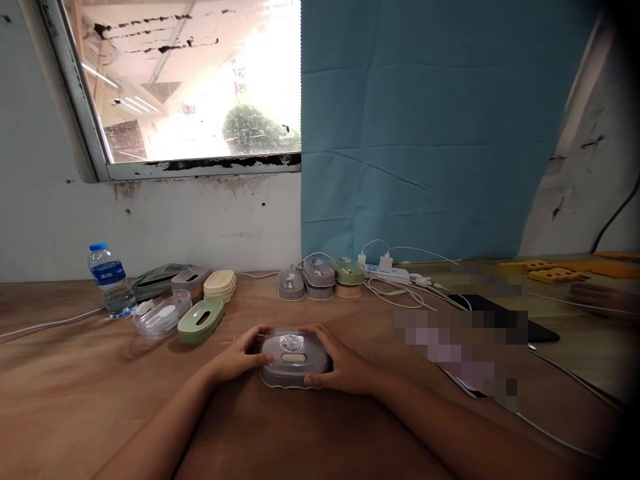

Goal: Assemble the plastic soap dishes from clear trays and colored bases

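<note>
Lidded grey box (296, 368) on worktop (240, 433), between left hand (245, 357) and right hand (345, 363). Grip: both half-curled around its ends, holding it, thumbs nearest the wearer. Wood shows between it and stacked boxes (319, 277) near the far edge. Forearms angle inward.

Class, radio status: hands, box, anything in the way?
Left hand, right hand holding gray box, either side. Round label up. Green slotted piece off left, apparently not blocking.
</note>
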{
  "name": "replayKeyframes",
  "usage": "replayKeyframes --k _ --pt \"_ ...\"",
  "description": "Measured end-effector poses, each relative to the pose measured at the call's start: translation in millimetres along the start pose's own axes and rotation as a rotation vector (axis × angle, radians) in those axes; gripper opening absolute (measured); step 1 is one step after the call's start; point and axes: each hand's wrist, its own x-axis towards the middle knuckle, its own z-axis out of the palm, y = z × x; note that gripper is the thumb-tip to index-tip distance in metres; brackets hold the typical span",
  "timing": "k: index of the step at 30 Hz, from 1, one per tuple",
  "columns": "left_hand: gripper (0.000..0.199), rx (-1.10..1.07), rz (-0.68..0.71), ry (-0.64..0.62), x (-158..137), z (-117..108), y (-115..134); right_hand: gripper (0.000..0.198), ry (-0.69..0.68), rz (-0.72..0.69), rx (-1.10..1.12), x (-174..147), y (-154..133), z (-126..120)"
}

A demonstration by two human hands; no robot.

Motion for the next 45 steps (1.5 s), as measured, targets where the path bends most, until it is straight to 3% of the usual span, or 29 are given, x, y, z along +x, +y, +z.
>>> replayKeyframes --k 13,22,36,41,45 --pt "0.052 0.000 -0.020 -0.012 -1 -1 2 0.090 -0.135 -0.094 -0.140 2 -1 -15" --pt "0.055 0.088 -0.058 0.008 -4 -2 7 0.089 -0.110 -0.033 -0.221 1 -2 -15" --pt "0.051 0.226 -0.034 0.231 4 -6 -3 0.094 -0.055 -0.009 -0.291 0 -2 -6" --pt "0.046 0.291 0.010 0.301 5 -6 -4 0.090 -0.023 -0.098 -0.263 3 5 -4" --pt "0.039 0.252 0.015 0.468 7 -9 -7 0.086 -0.037 -0.135 -0.275 7 6 -1"
